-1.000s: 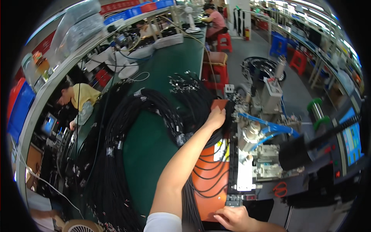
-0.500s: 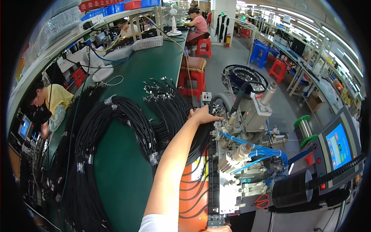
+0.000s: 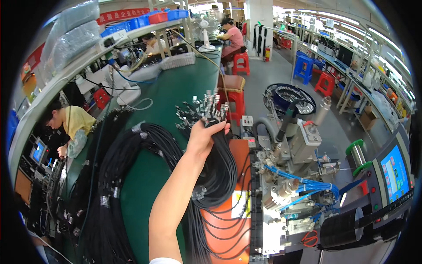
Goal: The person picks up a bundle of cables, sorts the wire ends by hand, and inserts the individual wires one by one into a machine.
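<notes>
My left hand (image 3: 203,138) reaches up from the lower edge and is closed around a bundle of black cables (image 3: 223,169). Bright metal connector ends (image 3: 211,105) fan out above the fist. Below it the cables curve down over the orange plate (image 3: 228,154) beside the machine. More cables with metal ends (image 3: 185,115) lie just left of the hand on the green table (image 3: 165,94). A thick tied coil of black cable (image 3: 115,171) rests farther left. My right hand is out of the picture.
A machine with metal cylinders and blue air hoses (image 3: 301,185) stands to the right, with a screen panel (image 3: 392,172) and a green-flanged wire spool (image 3: 358,157). A round feeder bowl (image 3: 290,99) is behind it. A co-worker in yellow (image 3: 77,125) sits at left.
My left hand has moved left, away from the machine's edge, and now lifts the cable bundle with its connector ends showing. The right hand at the bottom has left the picture.
</notes>
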Demonstrator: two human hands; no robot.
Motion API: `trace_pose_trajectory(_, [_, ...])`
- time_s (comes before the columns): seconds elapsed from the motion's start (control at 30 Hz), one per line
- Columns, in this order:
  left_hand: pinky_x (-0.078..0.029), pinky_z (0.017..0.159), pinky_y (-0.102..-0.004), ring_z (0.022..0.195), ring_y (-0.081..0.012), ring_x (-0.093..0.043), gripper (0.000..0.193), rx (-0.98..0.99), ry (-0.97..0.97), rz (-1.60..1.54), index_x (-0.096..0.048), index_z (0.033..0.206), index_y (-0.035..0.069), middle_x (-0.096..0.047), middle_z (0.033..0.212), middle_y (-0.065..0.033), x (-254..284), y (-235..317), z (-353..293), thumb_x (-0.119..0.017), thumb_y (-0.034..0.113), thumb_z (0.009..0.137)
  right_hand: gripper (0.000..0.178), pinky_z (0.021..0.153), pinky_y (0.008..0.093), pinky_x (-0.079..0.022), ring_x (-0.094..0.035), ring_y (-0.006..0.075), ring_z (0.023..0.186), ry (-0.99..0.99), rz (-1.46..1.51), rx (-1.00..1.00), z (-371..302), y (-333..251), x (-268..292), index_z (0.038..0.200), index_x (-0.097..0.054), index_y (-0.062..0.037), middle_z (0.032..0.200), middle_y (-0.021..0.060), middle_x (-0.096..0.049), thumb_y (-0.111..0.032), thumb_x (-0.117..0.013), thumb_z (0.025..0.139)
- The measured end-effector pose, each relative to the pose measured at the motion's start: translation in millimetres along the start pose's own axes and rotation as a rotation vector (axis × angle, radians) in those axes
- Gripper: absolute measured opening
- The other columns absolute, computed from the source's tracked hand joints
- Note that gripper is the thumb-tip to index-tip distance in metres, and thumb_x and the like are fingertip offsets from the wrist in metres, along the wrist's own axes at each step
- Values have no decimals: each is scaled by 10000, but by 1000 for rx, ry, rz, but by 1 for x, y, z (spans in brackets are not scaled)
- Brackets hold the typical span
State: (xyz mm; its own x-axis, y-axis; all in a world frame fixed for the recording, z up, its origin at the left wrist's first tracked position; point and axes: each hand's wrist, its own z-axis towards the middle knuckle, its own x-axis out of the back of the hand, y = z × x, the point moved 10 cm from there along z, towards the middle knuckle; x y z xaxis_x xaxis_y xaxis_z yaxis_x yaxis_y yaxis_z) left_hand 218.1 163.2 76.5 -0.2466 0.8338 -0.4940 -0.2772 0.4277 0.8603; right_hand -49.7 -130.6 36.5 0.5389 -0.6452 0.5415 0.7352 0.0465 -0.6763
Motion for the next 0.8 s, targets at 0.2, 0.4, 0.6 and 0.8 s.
trace_pose_trajectory(0.2, [-570, 773, -315, 858, -191, -672, 304, -143, 90, -131, -600, 1100, -45, -671, 983, -114, 15, 59, -65, -701, 20, 820, 99, 509, 348, -465, -599, 278, 570, -104, -5, -175, -4, 13, -6, 876, -632, -56, 702, 107, -607, -84, -697, 806])
trace_pose_trajectory(0.4, [-576, 770, -317, 873, -198, -681, 265, -174, 179, -156, -608, 1076, -33, -677, 978, -114, 23, 70, -89, -693, 16, 830, 95, 527, 348, -483, -618, 276, 590, -58, -4, -180, 0, 9, -2, 872, -632, -47, 730, 117, -629, -79, -698, 813])
trace_pose_trajectory(0.6, [-575, 779, -312, 866, -180, -682, 246, -186, 187, -168, -627, 1054, -9, -682, 970, -89, 23, 71, -98, -702, 36, 824, 109, 510, 363, -477, -609, 293, 568, -40, -18, -196, 1, 9, 0, 878, -624, -50, 716, 124, -625, -81, -702, 809])
trace_pose_trajectory(0.8, [-577, 764, -314, 855, -182, -681, 228, -206, 189, -130, -628, 1030, -19, -680, 954, -90, 16, 77, -111, -702, 30, 821, 116, 505, 366, -471, -604, 302, 563, -22, -22, -187, 1, 7, 1, 875, -615, -39, 699, 136, -611, -80, -700, 809])
